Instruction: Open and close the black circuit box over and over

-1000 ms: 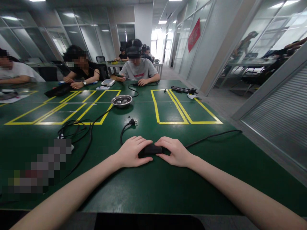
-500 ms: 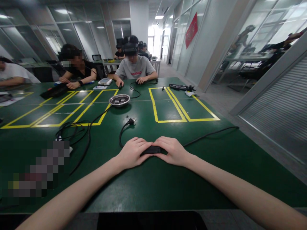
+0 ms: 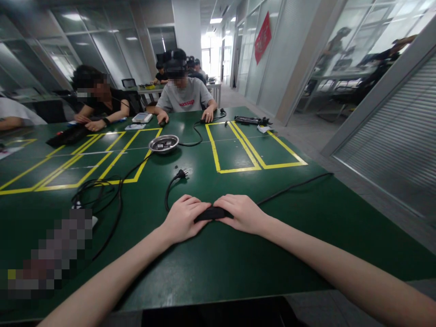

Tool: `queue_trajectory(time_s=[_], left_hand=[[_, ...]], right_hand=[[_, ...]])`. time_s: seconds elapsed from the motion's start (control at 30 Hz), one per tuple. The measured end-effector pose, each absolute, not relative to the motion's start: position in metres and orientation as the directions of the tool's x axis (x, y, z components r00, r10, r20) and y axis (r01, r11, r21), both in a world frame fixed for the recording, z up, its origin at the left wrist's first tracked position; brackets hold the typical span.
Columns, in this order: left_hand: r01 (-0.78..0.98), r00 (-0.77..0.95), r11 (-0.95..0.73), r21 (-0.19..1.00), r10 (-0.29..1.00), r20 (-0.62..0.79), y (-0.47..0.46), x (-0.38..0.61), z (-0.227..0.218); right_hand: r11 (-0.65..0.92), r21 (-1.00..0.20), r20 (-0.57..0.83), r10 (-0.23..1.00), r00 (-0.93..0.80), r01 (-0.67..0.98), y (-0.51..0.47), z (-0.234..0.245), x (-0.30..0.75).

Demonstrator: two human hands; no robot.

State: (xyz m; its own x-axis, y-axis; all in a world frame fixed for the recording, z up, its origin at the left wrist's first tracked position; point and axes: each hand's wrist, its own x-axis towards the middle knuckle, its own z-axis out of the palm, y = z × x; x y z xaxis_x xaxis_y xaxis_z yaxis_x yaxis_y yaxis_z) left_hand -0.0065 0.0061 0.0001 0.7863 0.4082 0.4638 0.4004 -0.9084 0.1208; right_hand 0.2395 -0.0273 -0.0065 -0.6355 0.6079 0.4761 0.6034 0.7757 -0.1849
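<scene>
A black power adapter [image 3: 214, 213] is held just above or on the green table in front of me; I cannot tell whether it touches. My left hand [image 3: 184, 218] is closed round its left end, thumb towards me. My right hand [image 3: 242, 213] grips the right end. The adapter's middle shows between my fingertips, while both ends are hidden. From behind my left hand a short thick cord curves up to a plug [image 3: 181, 174] lying with its pins to the right. A thinner cable [image 3: 296, 186] runs from my right hand towards the table's right edge.
A metal bowl [image 3: 155, 146] with small metal parts stands ahead. At left lie a coiled black cable [image 3: 117, 213] and a blurred-out long object [image 3: 54, 254]. Yellow tape [image 3: 238, 170] marks rectangles on the table [image 3: 218, 268]. A folded tripod [image 3: 252, 120] lies at the far edge. Co-workers sit opposite.
The view has turned slightly to the right. My hands have drawn a little apart along the adapter, so more of it shows between them.
</scene>
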Motion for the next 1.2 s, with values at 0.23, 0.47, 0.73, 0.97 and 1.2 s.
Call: queue_trajectory(time_s=[0.23,0.47,0.73,0.97,1.2], left_hand=[[0.453,0.763,-0.886,0.094,0.44,0.473,0.008,-0.011,-0.006],[0.396,0.811,-0.913,-0.095,0.299,0.503,0.01,-0.014,0.001],[0.42,0.801,-0.896,-0.145,0.29,0.524,0.002,-0.01,0.004],[0.434,0.791,-0.889,0.146,0.454,0.411,0.004,-0.01,0.009],[0.474,0.71,-0.82,0.32,0.571,0.411,0.005,-0.008,0.008]], right_hand=[[0.786,-0.084,0.456,0.577,-0.677,0.613,-0.025,-0.004,0.237],[0.64,-0.571,0.328,0.752,-0.571,0.514,-0.026,0.001,0.244],[0.13,-0.959,-0.034,0.83,-0.556,0.253,-0.022,0.004,0.249],[0.42,-0.763,0.236,0.889,-0.393,0.492,-0.028,-0.004,0.244],[0.672,-0.447,0.469,0.738,-0.485,0.59,-0.028,-0.004,0.243]])
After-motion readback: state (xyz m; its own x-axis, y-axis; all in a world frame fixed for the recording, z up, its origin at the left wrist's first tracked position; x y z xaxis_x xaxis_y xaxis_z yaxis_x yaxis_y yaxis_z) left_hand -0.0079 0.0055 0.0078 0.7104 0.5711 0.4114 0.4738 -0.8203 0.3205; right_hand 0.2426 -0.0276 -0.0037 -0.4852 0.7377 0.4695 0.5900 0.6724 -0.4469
